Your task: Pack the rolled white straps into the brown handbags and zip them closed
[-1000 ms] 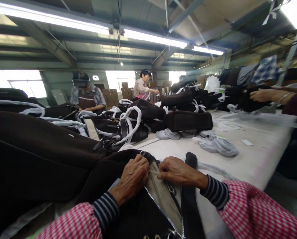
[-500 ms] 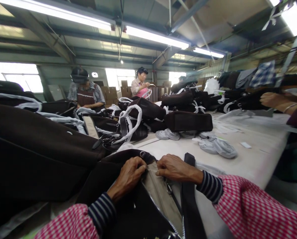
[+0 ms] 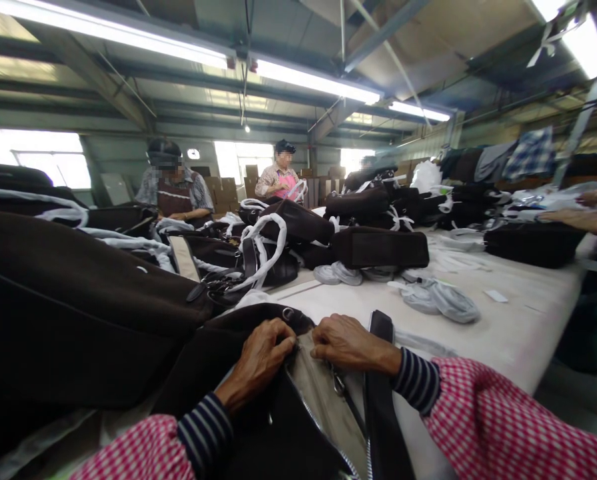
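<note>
A dark bag (image 3: 258,413) lies in front of me, its zipper (image 3: 318,420) parted so that the beige lining (image 3: 323,387) shows. My left hand (image 3: 266,357) is closed on the bag's edge at the far end of the opening, just below a metal ring (image 3: 288,315). Opposite it, my right hand (image 3: 351,343) pinches the other edge of the same opening, close to the left fingertips. A metal clip (image 3: 338,383) on a dark strap hangs inside, under my right hand. Beside it runs a wide black strap (image 3: 382,387).
A large dark bag (image 3: 78,307) fills the left side. Piled bags with white-wrapped handles (image 3: 273,247) stand ahead. Grey wrapped coils (image 3: 438,298) and a white tag (image 3: 496,296) lie on the white table (image 3: 518,333). Two co-workers (image 3: 176,180) stand beyond; another person's arms (image 3: 583,220) reach in at right.
My right hand has shifted slightly left, toward my left hand, still on the bag's edge. At the right, a co-worker's dark bag now lies lower on the table.
</note>
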A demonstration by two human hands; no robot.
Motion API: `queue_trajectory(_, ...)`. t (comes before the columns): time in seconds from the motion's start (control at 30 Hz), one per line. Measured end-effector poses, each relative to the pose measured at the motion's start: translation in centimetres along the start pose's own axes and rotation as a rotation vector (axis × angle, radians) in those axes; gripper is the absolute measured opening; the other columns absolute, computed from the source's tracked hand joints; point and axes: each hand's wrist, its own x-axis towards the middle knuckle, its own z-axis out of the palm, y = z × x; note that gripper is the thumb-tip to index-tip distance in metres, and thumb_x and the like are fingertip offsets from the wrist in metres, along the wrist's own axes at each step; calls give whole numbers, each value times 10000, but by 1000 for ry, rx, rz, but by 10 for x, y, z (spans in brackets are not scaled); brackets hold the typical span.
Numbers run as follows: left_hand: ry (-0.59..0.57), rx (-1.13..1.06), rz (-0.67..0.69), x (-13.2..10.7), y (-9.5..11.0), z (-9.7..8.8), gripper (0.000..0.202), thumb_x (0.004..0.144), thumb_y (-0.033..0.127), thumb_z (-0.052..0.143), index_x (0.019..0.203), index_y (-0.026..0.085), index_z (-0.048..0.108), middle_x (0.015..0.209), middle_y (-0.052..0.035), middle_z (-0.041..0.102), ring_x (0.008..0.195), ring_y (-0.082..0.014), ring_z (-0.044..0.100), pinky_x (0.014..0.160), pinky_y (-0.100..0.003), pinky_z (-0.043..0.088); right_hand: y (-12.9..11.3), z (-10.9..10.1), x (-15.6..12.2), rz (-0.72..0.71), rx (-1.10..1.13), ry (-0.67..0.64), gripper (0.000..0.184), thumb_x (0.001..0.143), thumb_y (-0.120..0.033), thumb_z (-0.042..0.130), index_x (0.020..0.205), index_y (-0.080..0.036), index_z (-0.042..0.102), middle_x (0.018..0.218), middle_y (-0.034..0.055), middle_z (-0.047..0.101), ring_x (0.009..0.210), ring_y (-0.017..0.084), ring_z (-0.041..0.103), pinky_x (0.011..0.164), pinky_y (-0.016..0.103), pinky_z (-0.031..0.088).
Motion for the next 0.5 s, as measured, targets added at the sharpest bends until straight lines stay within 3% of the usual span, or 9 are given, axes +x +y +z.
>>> queue_trajectory(0.3,-58,118,3,-1,7,-5,231,926,346,520,897,199,695,969,-58,669,971,-249,595,895,-374,450,-3,5,3,-4,-67,0,168,896,-291,628,843,-185,747,834,57,733,803,190,662,615,272,272)
queue_trajectory(0.5,-138,221,107,-3,3,-4,209,959,219,489,977,239,696,1028,-37,627,1012,-224,550,906,-361,432,-2,20,7,-7,-150,39,223,923,-309,575,889,-180,754,886,110,765,790,223,702,625,276,330)
